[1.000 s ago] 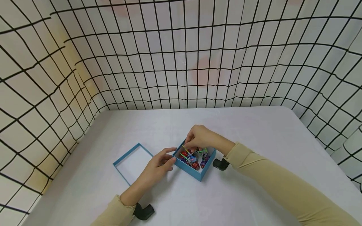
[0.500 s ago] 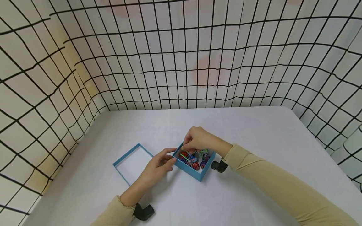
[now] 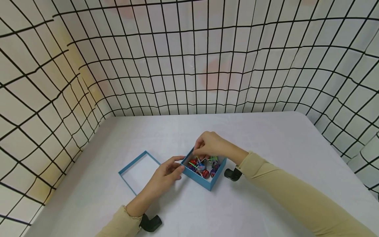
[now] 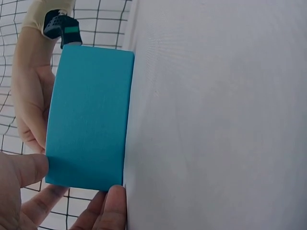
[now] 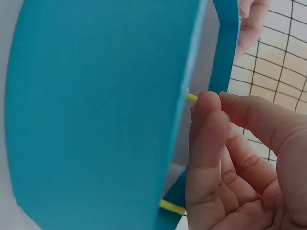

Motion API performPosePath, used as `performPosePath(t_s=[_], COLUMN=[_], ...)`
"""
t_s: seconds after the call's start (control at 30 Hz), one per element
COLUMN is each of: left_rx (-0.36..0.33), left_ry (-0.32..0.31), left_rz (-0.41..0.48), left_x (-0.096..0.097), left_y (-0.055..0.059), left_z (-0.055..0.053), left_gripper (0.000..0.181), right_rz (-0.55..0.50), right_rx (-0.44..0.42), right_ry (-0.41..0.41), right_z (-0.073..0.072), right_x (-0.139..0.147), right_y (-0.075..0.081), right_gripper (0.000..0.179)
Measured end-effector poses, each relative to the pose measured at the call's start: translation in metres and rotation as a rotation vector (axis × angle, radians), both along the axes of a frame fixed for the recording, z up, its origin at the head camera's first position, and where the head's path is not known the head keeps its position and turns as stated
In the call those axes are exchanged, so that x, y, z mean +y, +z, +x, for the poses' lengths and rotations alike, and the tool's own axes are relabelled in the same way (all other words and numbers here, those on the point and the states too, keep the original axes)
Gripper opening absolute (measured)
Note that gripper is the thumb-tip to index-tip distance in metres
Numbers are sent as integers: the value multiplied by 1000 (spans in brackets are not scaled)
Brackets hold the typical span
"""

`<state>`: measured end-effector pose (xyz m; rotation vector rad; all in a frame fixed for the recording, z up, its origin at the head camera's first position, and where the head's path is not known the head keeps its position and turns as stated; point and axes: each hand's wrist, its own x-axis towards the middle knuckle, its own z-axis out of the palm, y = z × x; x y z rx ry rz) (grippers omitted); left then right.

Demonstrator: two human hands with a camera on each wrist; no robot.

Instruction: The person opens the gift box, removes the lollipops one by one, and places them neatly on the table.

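An open blue box (image 3: pixel 204 182) with several wrapped lollipops (image 3: pixel 205 173) in it stands near the middle of the table. My left hand (image 3: pixel 164 174) holds its left corner between thumb and fingers; the left wrist view shows the thumb against one edge of the blue side wall (image 4: pixel 91 115). My right hand (image 3: pixel 211 144) reaches in over the far rim. In the right wrist view its thumb and forefinger pinch a yellow lollipop stick (image 5: pixel 192 97), whose head is hidden behind the box wall. Another yellow stick (image 5: pixel 172 207) shows lower down.
The blue-edged box lid (image 3: pixel 130 163) lies inside up left of the box, partly behind my left hand. White cloth covers the table (image 3: pixel 251 210). Black netting (image 3: pixel 207 65) over white sheeting rises behind and on both sides.
My right hand shifted slightly left over the box, then back to the right, staying low among the lollipops. The left hand, box and lid stay practically in place.
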<state>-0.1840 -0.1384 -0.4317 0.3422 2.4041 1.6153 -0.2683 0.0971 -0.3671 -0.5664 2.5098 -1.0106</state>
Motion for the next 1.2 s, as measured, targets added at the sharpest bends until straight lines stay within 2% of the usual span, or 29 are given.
performPosePath(t_s=[0.23,0.73,1.2], left_rx=[-7,8,13], left_ry=[23,83,98], left_rz=[22,8,2], left_x=[2,9,12], left_y=[0,1,3], left_z=[0,3,7], left_gripper=[41,36,37], right_rz=[-28,-57,-190], right_rx=[-1,9,36], right_ry=[-19,-23,-69], right_z=[0,2,17], right_x=[7,27,55], right_y=[4,5,8], right_gripper=[9,3,7])
